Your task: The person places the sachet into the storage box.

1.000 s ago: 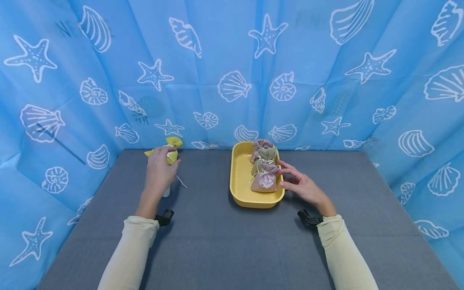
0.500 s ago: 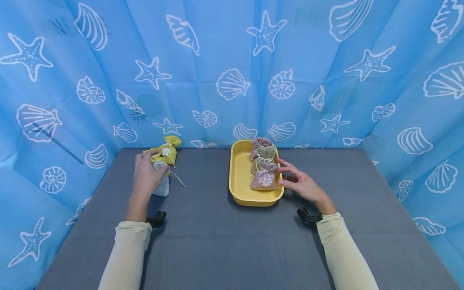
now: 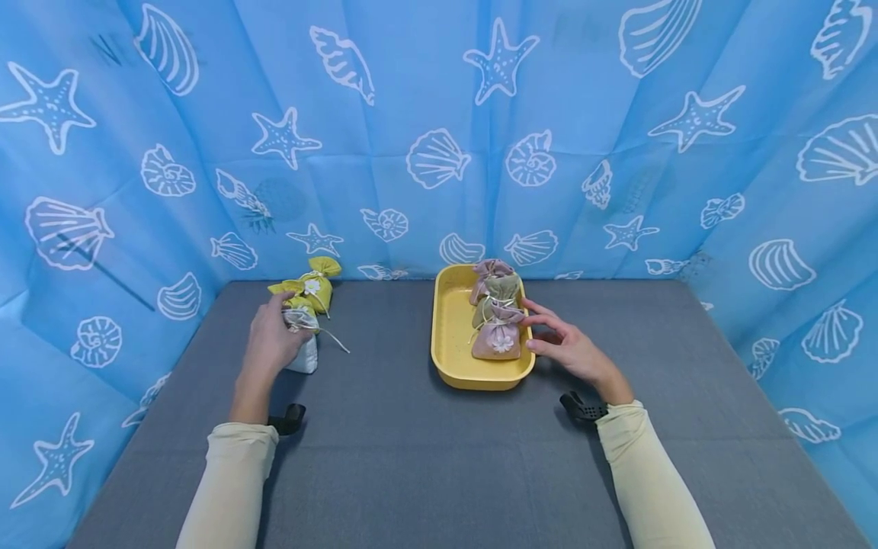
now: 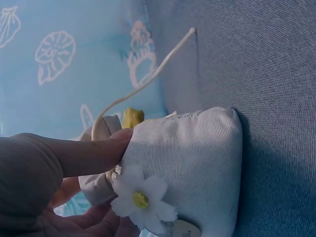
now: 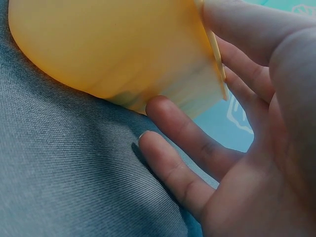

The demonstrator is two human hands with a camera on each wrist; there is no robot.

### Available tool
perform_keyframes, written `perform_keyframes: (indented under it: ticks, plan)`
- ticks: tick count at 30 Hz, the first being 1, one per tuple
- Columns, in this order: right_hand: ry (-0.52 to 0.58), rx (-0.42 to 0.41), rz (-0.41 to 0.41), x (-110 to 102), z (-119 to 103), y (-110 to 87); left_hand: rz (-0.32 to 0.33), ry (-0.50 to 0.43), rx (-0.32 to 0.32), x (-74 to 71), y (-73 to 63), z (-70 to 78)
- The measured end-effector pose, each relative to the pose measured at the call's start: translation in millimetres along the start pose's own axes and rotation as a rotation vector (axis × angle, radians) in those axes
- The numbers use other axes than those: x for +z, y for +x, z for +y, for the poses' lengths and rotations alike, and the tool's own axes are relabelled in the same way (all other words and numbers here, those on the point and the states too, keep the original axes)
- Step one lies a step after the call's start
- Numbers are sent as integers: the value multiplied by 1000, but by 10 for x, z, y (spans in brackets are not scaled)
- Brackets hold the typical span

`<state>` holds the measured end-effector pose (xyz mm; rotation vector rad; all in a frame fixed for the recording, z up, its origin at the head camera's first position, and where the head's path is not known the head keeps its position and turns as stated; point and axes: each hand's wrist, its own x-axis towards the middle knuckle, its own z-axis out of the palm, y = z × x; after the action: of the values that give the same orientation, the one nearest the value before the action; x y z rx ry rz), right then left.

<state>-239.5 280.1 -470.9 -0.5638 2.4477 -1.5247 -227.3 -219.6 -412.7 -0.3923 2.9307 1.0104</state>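
The white pouch (image 4: 190, 153) is of matt cloth with a fine ribbed weave, and its flower (image 4: 140, 200) has soft petals which look like fabric. The cord (image 4: 159, 71) appears to be textile, without shine. The yellow tray (image 5: 113, 49) seems to be plastic, smooth and softly glossy. The surface (image 5: 59, 163) shows matt, finely ribbed cloth. The curtain (image 3: 384, 175) looks like thin, smooth fabric; the sleeves (image 3: 229, 484) are matt cloth, lightly wrinkled.

six pouches (image 3: 497, 343), one yellow tray (image 3: 453, 335), two hands (image 3: 575, 355), two sleeves (image 3: 229, 476), two black wrist mounts (image 3: 584, 408)
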Motion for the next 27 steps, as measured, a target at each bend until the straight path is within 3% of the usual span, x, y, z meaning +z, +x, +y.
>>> perform_keyframes:
  ticks: [6, 17, 20, 27]
  plan:
    - [-5, -2, -1, 1, 2, 10, -33, 34, -9, -57, -19, -12]
    - [-12, 6, -1, 10, 1, 2, 10, 53, 41, -150, -73, 62]
    - [-6, 11, -3, 9, -5, -1, 39, 38, 62, -178, -72, 121]
    - [2, -7, -2, 4, 0, 0, 166, 26, 178, -226, -86, 295]
